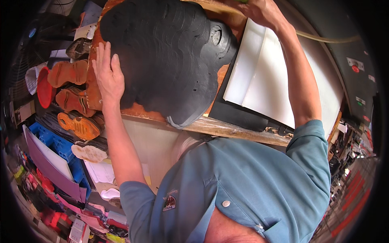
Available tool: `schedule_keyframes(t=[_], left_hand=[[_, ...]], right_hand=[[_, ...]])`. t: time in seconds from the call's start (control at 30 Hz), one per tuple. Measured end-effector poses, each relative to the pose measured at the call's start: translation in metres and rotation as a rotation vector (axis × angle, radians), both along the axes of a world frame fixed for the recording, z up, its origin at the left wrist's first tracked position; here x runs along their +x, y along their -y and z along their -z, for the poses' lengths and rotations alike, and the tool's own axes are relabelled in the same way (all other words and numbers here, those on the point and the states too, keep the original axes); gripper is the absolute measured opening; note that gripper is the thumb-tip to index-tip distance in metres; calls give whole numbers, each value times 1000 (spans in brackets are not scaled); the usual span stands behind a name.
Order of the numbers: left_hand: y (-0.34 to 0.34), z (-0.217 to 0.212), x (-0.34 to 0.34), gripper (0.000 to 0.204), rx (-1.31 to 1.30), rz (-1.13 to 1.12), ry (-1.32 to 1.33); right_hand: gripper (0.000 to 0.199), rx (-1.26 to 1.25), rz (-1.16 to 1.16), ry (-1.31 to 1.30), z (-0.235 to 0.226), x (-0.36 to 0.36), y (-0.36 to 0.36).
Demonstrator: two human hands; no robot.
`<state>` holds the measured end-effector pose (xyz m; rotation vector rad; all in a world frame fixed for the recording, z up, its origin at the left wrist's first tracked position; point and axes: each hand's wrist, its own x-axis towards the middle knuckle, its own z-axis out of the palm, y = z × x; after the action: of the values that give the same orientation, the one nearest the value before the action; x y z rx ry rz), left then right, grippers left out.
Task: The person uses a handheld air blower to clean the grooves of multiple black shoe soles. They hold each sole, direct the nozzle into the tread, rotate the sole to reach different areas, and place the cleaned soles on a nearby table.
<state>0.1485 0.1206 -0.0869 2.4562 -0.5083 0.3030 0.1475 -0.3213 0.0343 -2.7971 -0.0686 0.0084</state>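
At the left edge of the surface (139, 110), the left hand (108, 79) lies palm down by the black pile of sheets (162, 60), fingers extended, thumb apart, gripping nothing. Too light a pressure there could let the pile skew, because its layers look loose and its rounded tip overhangs the near edge. Toward the far edge, the right hand (261, 11) is bent leftward at the wrist, a green thing (242, 1) by its fingers; whether they close on it, I cannot tell. Its forearm spans the white sheets (247, 60), which a lowered elbow could drag.
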Motion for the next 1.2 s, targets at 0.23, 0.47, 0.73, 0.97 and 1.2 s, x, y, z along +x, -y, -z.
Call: schedule_keyframes(t=[0.23,0.47,0.73,0.97,1.2], left_hand=[[-2,0,3,48,9,19,-12],[-1,0,3,47,-68,23,-18],[0,10,7,48,-8,9,73],[-1,13,7,49,-26,8,75],[2,10,4,48,-21,-13,75]], right_hand=[[37,-31,-317,87,-22,-57,-31],[31,34,-293,-224,-12,-107,-50],[33,-5,22,-108,-17,-45,-9],[48,-267,-135,555,9,-68,-8],[79,1086,367,-580,-1,-250,-124]])
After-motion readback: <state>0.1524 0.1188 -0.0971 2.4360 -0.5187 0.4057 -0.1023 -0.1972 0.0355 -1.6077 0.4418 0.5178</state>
